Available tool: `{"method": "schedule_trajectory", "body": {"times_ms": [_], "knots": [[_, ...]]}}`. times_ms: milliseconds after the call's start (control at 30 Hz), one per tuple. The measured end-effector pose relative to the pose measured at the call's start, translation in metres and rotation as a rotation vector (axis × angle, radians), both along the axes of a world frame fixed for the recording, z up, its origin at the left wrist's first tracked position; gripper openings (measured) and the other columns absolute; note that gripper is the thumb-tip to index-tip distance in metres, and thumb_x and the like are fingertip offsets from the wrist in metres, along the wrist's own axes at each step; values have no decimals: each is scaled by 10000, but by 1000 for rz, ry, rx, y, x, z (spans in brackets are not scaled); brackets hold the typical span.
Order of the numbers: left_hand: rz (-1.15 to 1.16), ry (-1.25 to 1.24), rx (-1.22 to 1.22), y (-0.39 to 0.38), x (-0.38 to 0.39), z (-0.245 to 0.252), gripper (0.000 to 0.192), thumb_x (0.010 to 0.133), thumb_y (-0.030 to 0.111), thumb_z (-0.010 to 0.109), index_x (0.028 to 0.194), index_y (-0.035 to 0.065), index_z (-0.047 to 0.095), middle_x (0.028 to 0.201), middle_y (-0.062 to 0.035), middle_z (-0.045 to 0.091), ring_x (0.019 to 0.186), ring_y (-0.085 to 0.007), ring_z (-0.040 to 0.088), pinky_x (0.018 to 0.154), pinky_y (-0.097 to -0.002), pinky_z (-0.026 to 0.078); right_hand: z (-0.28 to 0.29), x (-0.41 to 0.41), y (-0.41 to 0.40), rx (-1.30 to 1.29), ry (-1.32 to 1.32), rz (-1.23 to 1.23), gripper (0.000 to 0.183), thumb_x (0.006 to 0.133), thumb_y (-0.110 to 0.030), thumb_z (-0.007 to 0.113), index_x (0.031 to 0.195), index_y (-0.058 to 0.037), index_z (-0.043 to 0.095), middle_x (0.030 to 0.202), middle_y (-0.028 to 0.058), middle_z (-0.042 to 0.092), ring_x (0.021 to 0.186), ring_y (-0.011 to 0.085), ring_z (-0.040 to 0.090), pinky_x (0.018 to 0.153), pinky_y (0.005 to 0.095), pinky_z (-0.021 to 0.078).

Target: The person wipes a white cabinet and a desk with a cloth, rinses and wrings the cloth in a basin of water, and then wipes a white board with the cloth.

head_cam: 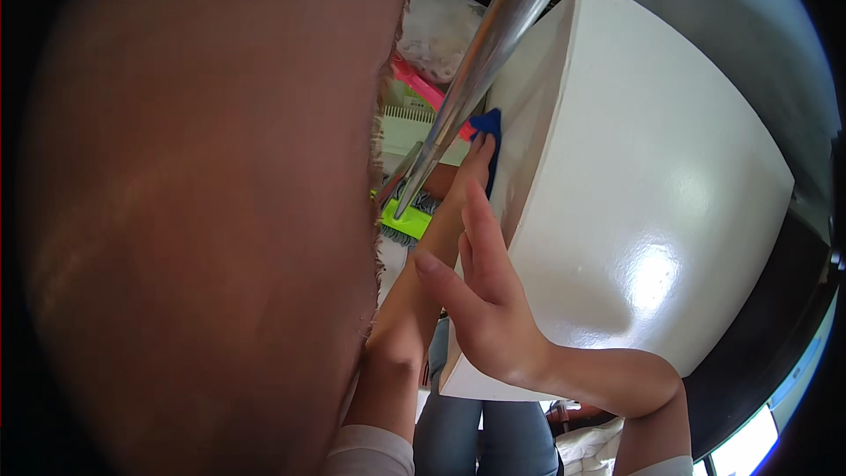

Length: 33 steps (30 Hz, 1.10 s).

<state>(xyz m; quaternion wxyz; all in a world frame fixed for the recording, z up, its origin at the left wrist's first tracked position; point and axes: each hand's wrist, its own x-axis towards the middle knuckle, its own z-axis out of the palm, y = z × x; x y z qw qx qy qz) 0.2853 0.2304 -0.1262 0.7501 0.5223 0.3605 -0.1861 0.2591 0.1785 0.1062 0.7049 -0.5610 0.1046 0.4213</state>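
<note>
My left arm reaches down into a narrow gap beside a white cabinet (648,145). At its far end my left hand (481,157) presses a blue cloth (489,122) against the cabinet's side panel (522,139). Part of that hand is hidden behind the cloth and my right fingers. Nearer to me, my right hand (492,291) is empty, its thumb spread from the fingers. It lies over the cabinet's near edge; whether the fingertips touch the panel I cannot tell.
A metal pole (489,46) crosses the gap, above a bright green mop head (406,217) with grey strands. Behind it are a pink handle (420,82), a pale toothed dustpan (404,129) and a clear plastic bag (439,20). A large reddish-brown surface with a frayed edge (218,178) fills the left.
</note>
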Motion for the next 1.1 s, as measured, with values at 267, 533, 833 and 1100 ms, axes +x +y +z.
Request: {"method": "schedule_trajectory", "body": {"times_ms": [267, 533, 833, 1100], "knots": [[40, -286, -134, -25, 62, 6, 600, 952, 394, 443, 1398, 5, 346, 1433, -160, 377, 1344, -242, 320, 1080, -298, 238, 11, 29, -17, 205, 64, -383, 579, 968, -39, 372, 1465, 17, 83, 1534, 142, 134, 1423, 226, 122, 1142, 340, 106], [108, -200, -71, -11, 56, 10, 496, 958, 321, 458, 1330, -6, 450, 1374, -165, 436, 1289, -242, 377, 1057, -293, 264, -2, 62, -54, -531, -1335, 529, 226, 702, -19, 699, 920, 8, 648, 1084, 140, 616, 1159, 335, 511, 1001, 482, 403], [15, -537, -79, -2, 97, 119, 541, 937, 435, 483, 1249, -6, 508, 1260, -146, 520, 1185, -214, 453, 990, -308, 336, -32, 130, -71, -384, -1714, 665, 236, 646, -221, 712, 771, -64, 588, 929, 71, 556, 978, 258, 526, 894, 415, 421], [116, -327, 22, -17, 123, 17, 541, 941, 461, 436, 1211, 2, 534, 1156, -176, 581, 1100, -258, 523, 931, -373, 395, -31, 131, -70, -390, -1714, 717, 248, 668, -255, 715, 775, -68, 592, 907, 69, 544, 953, 260, 525, 867, 403, 418]]}}
